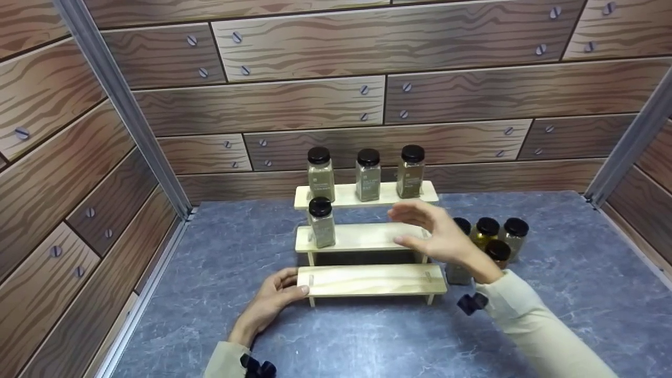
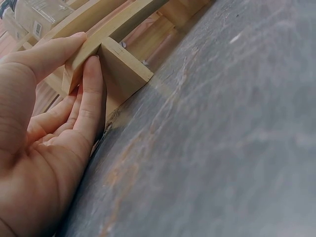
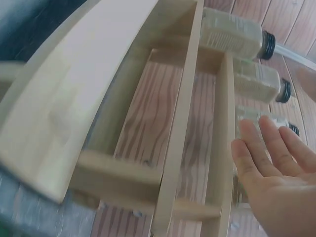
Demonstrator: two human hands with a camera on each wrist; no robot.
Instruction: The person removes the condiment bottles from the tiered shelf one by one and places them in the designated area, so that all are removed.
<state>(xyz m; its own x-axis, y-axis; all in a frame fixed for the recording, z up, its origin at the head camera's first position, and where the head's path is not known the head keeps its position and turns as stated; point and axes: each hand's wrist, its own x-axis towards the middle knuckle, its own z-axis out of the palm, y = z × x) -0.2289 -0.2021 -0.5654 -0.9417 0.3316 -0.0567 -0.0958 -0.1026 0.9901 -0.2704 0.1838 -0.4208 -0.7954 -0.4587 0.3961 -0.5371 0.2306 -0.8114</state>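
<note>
A three-step pale wooden spice rack (image 1: 370, 278) stands on the table. At the lowest step's left end, my left hand (image 1: 265, 304) pinches the board, thumb on top and fingers beneath, as the left wrist view shows. Over the right part of the middle step is my right hand (image 1: 443, 233), fingers spread from the thumb and holding nothing. The top step carries three black-capped spice jars: left (image 1: 321, 181), centre (image 1: 368, 181) and right (image 1: 411, 176). One more spice jar (image 1: 323, 228) stands at the left of the middle step.
Right of the rack, several black-capped jars (image 1: 514, 239) stand in a cluster on the grey marbled table (image 1: 210, 252), partly hidden by my right forearm. A wood-plank-patterned wall (image 1: 294, 105) rises behind, with side walls at left and right.
</note>
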